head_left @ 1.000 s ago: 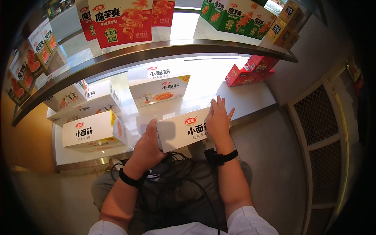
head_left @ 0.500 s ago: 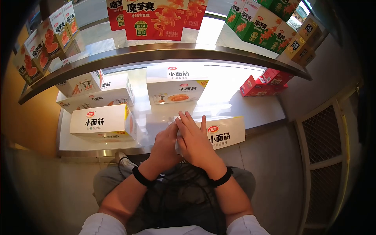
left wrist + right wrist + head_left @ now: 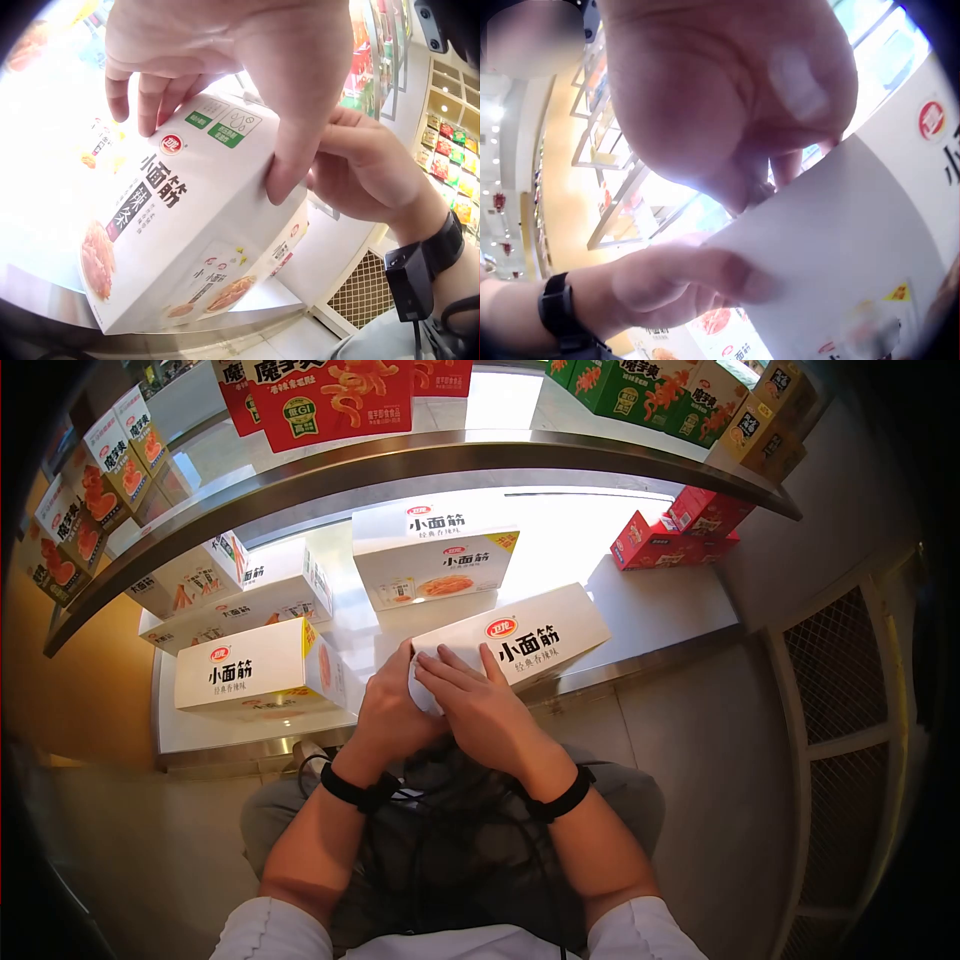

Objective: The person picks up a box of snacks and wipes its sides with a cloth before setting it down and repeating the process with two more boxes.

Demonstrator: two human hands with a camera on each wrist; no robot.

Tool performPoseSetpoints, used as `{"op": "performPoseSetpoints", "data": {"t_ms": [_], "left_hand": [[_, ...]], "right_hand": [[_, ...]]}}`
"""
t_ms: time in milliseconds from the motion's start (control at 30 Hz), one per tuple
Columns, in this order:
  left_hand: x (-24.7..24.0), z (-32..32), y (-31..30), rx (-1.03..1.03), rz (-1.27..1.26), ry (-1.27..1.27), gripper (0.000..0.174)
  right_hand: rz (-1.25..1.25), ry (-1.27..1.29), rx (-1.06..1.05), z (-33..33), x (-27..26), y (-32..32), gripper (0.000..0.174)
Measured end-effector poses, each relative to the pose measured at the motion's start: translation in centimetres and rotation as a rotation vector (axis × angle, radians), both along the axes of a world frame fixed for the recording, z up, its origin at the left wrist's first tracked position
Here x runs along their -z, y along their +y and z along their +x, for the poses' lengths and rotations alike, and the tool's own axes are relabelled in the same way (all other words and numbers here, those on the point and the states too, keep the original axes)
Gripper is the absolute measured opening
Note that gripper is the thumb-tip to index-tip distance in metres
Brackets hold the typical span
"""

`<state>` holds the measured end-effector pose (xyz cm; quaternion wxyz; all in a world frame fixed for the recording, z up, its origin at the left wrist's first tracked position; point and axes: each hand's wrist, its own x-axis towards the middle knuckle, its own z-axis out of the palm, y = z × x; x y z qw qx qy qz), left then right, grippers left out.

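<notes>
A white carton with a red oval logo and black characters sits slanted at the front of the display shelf. At its left end my left hand grips it, thumb on one face and fingers over another in the left wrist view. My right hand lies across that same end, its fingers stretched over the top edge and close to the left fingertips. Most of the carton's left end is hidden behind both hands. In the right wrist view the left thumb presses on the carton's pale side.
Another white carton stands left on the shelf, and one stands behind. Red boxes are stacked at the back right. A metal-edged upper shelf crosses above, carrying red and green boxes. Black cables lie over the lap.
My right hand went from the carton's right part to its left end, beside the left hand. The carton shifted right, then came slightly back and now slants upward to the right.
</notes>
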<state>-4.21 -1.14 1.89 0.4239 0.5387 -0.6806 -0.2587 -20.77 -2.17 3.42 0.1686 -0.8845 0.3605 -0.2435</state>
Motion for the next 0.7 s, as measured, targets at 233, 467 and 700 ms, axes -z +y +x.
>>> {"op": "performPoseSetpoints", "data": {"t_ms": [233, 467, 700], "left_hand": [[-1.0, 1.4, -0.8, 0.026, 0.250, 0.069, 0.088], [-0.3, 3.5, -1.2, -0.118, 0.306, 0.095, 0.094], [-1.2, 3.0, -1.1, -0.119, 0.293, 0.170, 0.086]], "right_hand": [[-0.012, -0.100, 0.139, -3.4, 0.1, -2.2, 0.038], [-0.062, -0.285, 0.656, -8.0, 1.4, -4.6, 0.032], [0.164, -0.337, 0.927, -8.1, -0.3, -5.0, 0.037]]}}
